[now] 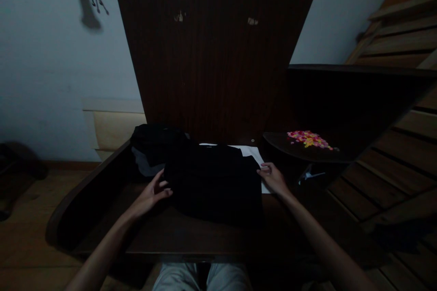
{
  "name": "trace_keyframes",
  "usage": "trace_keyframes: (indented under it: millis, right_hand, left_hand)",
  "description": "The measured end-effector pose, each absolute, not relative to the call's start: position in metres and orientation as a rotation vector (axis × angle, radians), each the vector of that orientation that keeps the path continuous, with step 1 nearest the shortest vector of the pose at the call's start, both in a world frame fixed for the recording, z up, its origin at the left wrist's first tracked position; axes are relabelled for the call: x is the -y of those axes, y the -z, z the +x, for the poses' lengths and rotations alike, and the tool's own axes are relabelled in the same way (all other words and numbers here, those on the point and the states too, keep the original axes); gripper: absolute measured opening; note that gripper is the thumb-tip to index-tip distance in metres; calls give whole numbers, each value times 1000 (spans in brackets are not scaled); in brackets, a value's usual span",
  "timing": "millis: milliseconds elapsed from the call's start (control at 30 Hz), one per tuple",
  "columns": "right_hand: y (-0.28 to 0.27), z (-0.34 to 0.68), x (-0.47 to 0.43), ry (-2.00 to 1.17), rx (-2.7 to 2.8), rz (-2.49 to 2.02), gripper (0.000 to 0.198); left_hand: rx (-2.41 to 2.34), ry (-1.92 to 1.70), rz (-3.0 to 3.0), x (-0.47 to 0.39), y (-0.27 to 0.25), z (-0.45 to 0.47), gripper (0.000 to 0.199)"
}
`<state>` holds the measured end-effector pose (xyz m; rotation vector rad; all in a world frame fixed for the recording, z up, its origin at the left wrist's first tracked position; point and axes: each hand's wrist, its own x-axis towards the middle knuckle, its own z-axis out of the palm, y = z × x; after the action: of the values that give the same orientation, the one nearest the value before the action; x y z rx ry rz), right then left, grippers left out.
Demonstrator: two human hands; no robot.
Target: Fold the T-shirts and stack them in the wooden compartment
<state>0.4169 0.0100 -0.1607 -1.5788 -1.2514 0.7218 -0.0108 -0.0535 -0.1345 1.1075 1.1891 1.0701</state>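
A folded black garment (215, 186) lies on the dark wooden desk (164, 236) in front of me; its exact kind is too dark to make out. My left hand (153, 194) is at its left edge, thumb and fingers apart, with the fingertips touching the cloth. At the opposite edge, my right hand (273, 178) has its fingertips closed on the fabric's border. A white sheet (251, 151), paper or cloth, shows from under the garment at the back and right. Behind my left hand sits a bunched black cloth (157, 141) with a grey part (145, 163) below it.
A tall dark wood panel (218, 63) rises behind the desk. To the right, a low shelf (280, 143) bears a heap of small pink and yellow pieces (309, 138). The desk's raised curved side (82, 191) bounds the left. Wooden slats (385, 182) stand at far right.
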Motion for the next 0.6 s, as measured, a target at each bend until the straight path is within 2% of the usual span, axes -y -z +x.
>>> trace_keyframes:
  millis: [67, 133, 200, 267, 333, 400, 500, 600]
  right_hand:
    - [156, 417, 6, -510, 1427, -1584, 29]
    - [150, 415, 28, -450, 1652, -1509, 25]
    - [145, 411, 49, -536, 1948, -1379, 25]
    - [144, 407, 67, -595, 2231, -1259, 30]
    - [145, 403, 80, -548, 2414, -1210, 35]
    - [149, 402, 86, -436, 2499, -1212, 31]
    - [158, 402, 91, -270, 2551, -1213, 14]
    - [166, 403, 93, -100, 2572, -1220, 11]
  left_hand:
    - [-1224, -1010, 1228, 66, 138, -21, 104]
    - [-1284, -975, 1428, 75, 143, -31, 99]
    - [-1355, -938, 1666, 77, 150, -39, 83]
    - [-1442, -915, 1874, 74, 158, -44, 59]
    - [-1519, -925, 2032, 70, 164, -45, 37]
    - [-1544, -954, 2156, 67, 166, -45, 24]
    - [-1549, -1036, 2272, 67, 166, -42, 20]
    - [-1648, -1172, 2253, 71, 166, -40, 25]
